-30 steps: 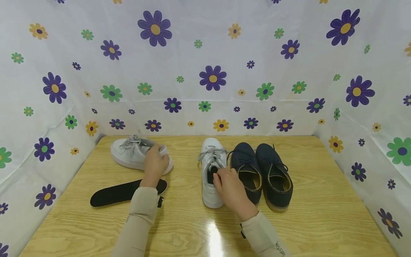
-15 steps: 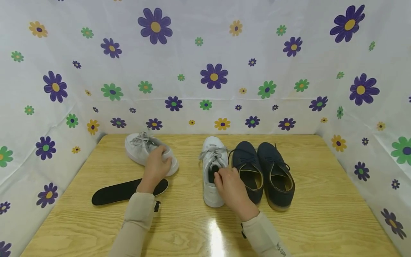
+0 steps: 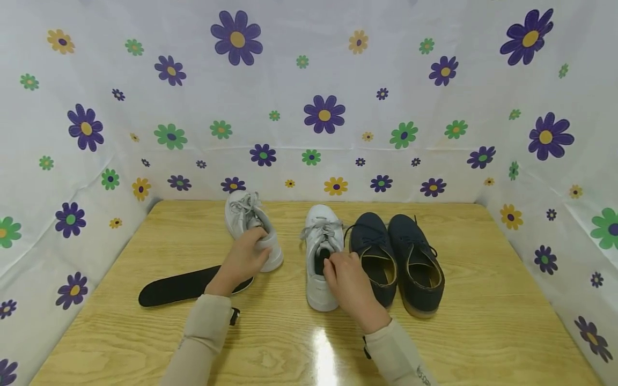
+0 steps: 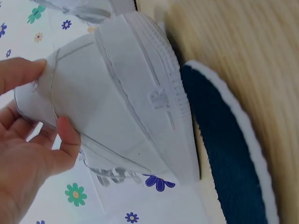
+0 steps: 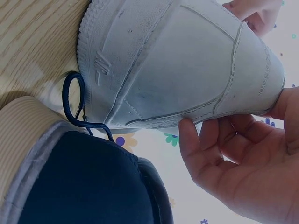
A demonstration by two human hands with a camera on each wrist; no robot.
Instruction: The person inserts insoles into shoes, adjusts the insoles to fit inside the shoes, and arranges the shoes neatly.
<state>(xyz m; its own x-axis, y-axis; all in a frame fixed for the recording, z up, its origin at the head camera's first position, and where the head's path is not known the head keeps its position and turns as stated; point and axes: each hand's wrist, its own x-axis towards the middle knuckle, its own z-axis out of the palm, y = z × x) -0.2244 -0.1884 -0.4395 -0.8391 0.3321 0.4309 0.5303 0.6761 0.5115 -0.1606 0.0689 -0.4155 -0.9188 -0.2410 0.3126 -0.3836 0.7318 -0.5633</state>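
Note:
My left hand (image 3: 243, 260) grips the heel collar of a white lace-up sneaker (image 3: 275, 249), which points away and slightly left. In the left wrist view the thumb and fingers of that hand (image 4: 28, 154) hold the rim of the sneaker (image 4: 121, 98). A second white sneaker (image 3: 319, 297) stands to the right, toe toward the back, with a dark inside. My right hand (image 3: 354, 287) holds its collar at the right side of the heel; the right wrist view shows fingers curled over the edge of this sneaker (image 5: 182, 60).
A black insole (image 3: 176, 288) with a white edge lies on the wooden table (image 3: 270, 343), partly under my left forearm. Two navy lace-up shoes (image 3: 369, 230) stand right beside the second sneaker. A flowered cloth (image 3: 285, 80) encloses the back and sides.
My left hand has moved the left sneaker rightward and turned it, so its toe swings from pointing left to pointing toward the back. The right hand and its sneaker stay nearly still.

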